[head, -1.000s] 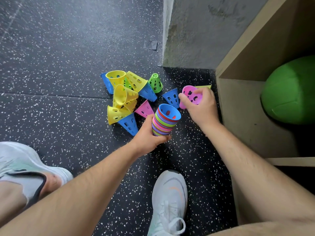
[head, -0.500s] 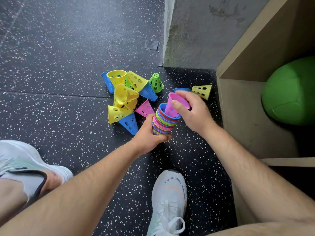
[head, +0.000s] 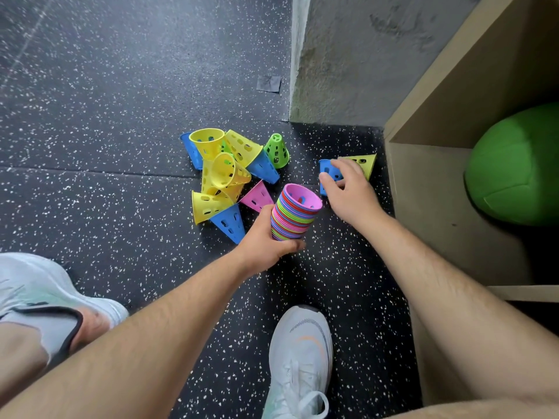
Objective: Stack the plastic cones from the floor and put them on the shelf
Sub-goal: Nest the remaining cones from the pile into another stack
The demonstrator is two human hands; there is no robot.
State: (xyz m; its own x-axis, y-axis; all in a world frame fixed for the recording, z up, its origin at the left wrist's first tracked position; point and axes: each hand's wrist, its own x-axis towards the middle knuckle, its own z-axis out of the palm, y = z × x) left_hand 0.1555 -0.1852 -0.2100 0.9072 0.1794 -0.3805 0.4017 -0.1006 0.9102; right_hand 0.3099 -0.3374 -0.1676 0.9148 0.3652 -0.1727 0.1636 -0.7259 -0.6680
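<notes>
My left hand point(head: 266, 240) grips a tall stack of nested coloured cones point(head: 295, 213), wide end up, with a pink cone on top. My right hand point(head: 351, 192) reaches past the stack and curls its fingers round a blue cone point(head: 328, 173) lying on the floor. A yellow-green cone point(head: 364, 161) lies just behind that hand, near the shelf. A loose pile of yellow, blue, pink and green cones point(head: 223, 176) lies on the floor to the left of the stack.
A wooden shelf unit point(head: 429, 182) stands at the right with a green ball point(head: 514, 170) inside it. A grey wall corner point(head: 332, 71) rises behind the cones. My white shoes point(head: 299, 358) stand on the speckled black floor point(head: 106, 116) below my arms.
My right hand has set the pink cone into the top of the stack, let it go, and moved right and away to take hold of the blue cone.
</notes>
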